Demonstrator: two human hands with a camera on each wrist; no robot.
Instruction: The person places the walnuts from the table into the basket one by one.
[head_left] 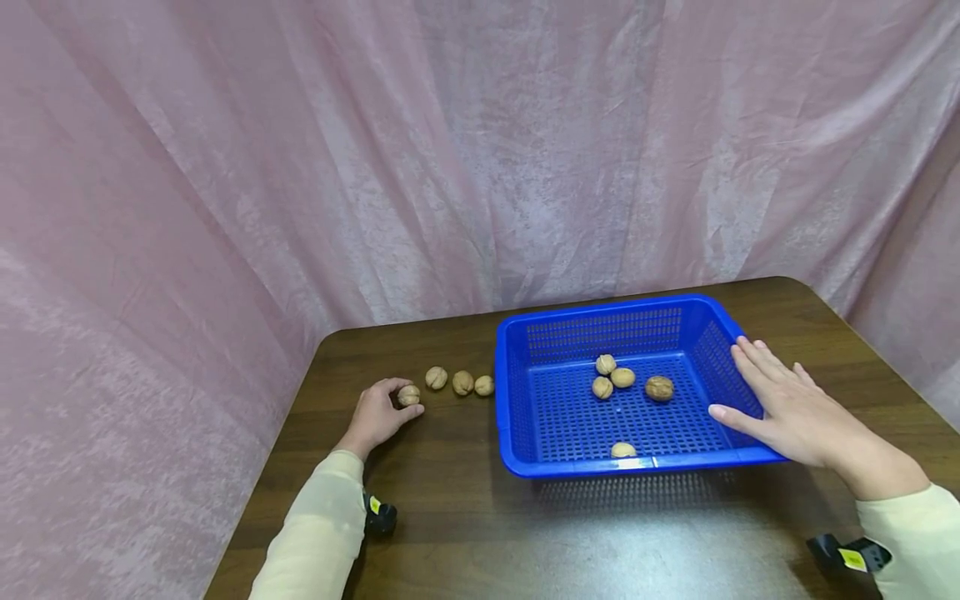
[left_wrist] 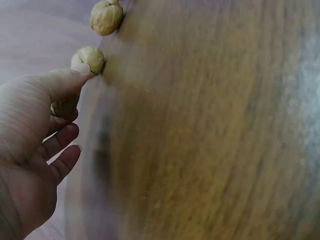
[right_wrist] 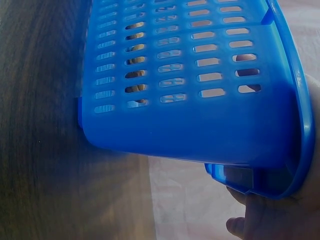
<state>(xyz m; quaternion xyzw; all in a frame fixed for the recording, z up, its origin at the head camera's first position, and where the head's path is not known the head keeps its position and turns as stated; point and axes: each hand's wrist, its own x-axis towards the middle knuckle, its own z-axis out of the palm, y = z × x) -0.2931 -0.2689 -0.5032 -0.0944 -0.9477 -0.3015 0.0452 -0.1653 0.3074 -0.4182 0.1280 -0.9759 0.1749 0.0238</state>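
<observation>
Shiny, rough and soft-looking
I see a smooth plastic basket (head_left: 570, 468), rough walnuts (head_left: 462, 382), a shiny wood table (head_left: 450, 517) and a fuzzy-looking cloth curtain (head_left: 487, 150).

The right grip (right_wrist: 272, 217) touches the rim (right_wrist: 306, 125) of the blue basket (right_wrist: 200, 135); brown desk (right_wrist: 55, 150) lies farther from the grip.

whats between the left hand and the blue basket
In the head view, three walnuts lie in a rough row on the table between the left hand, which holds another walnut, and the blue basket.
</observation>
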